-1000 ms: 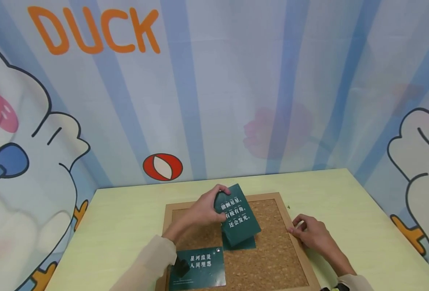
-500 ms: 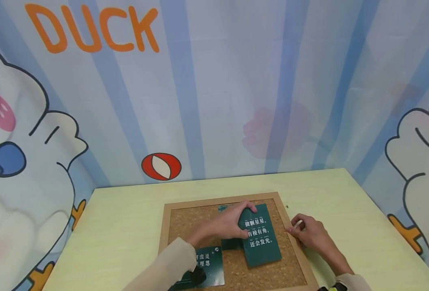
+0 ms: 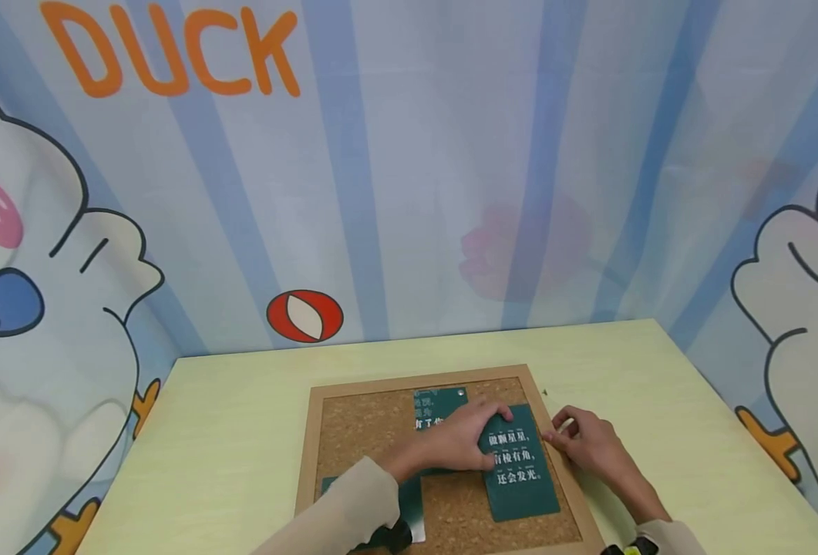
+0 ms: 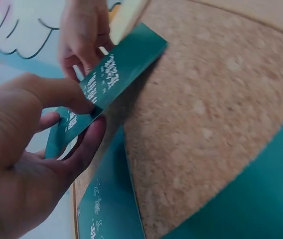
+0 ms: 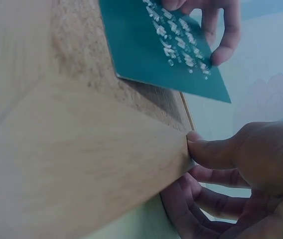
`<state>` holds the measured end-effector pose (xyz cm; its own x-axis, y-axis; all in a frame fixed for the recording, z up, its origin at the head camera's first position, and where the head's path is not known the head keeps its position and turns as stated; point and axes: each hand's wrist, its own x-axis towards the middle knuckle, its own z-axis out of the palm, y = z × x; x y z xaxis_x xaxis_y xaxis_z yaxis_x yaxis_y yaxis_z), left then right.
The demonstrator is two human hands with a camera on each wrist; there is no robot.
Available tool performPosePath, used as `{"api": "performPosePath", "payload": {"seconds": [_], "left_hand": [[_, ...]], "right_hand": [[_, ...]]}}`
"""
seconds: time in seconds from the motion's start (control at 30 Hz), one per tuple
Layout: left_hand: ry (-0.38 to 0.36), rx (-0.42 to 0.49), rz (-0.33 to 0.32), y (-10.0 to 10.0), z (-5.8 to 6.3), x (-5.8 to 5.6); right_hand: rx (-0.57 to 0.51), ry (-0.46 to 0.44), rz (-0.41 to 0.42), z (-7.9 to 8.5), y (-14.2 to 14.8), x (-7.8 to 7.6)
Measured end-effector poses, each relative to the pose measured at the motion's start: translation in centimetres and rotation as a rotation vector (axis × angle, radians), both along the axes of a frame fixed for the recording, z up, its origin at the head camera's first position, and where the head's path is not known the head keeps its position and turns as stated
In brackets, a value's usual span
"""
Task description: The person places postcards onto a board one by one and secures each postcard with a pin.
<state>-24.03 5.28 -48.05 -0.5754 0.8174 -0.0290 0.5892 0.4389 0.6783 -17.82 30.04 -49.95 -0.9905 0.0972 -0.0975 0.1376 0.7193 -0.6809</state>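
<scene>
My left hand [image 3: 460, 439] pinches a dark green card [image 3: 523, 493] with white Chinese lettering, thumb on one face and fingers along its edge. In the left wrist view this card [image 4: 136, 52] is tilted, with a gap between it and the cork. Below it lies a wood-framed corkboard [image 3: 360, 428]. At the board's right edge my right hand [image 3: 592, 447] grips the frame [image 5: 106, 149], thumb against its side and fingers curled beneath. A second green card [image 3: 439, 399] lies on the upper middle of the cork, partly behind my left hand. My left sleeve covers much of a third card [image 3: 412, 505], lower left.
The board rests on a pale yellow table [image 3: 235, 432]. Behind and beside it stands a blue-striped backdrop [image 3: 415, 193] with cartoon ducks. A small dark speck [image 3: 545, 392] lies right of the frame.
My left hand has carried the card right and down across the board, from above the second card to the right side. The second card's top shows now. My right hand stays at the frame.
</scene>
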Motion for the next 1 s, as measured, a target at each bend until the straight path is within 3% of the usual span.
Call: {"api": "performPosePath", "payload": {"seconds": [0.17,0.43,0.77,1.0], "left_hand": [[0.117,-0.037,-0.02,0.2,-0.6,0.3],[0.208,-0.138,0.003,0.5,-1.4,0.9],[0.24,-0.19,0.014,0.7,-1.8,1.5],[0.264,-0.191,0.015,0.9,-2.1,1.7]], "right_hand": [[-0.001,0.001,-0.003,0.1,0.1,0.0],[0.007,-0.007,0.0,0.2,0.1,0.1],[0.05,-0.024,0.02,0.1,0.0,0.3],[0.116,-0.087,0.033,0.0,-0.6,0.1]]}}
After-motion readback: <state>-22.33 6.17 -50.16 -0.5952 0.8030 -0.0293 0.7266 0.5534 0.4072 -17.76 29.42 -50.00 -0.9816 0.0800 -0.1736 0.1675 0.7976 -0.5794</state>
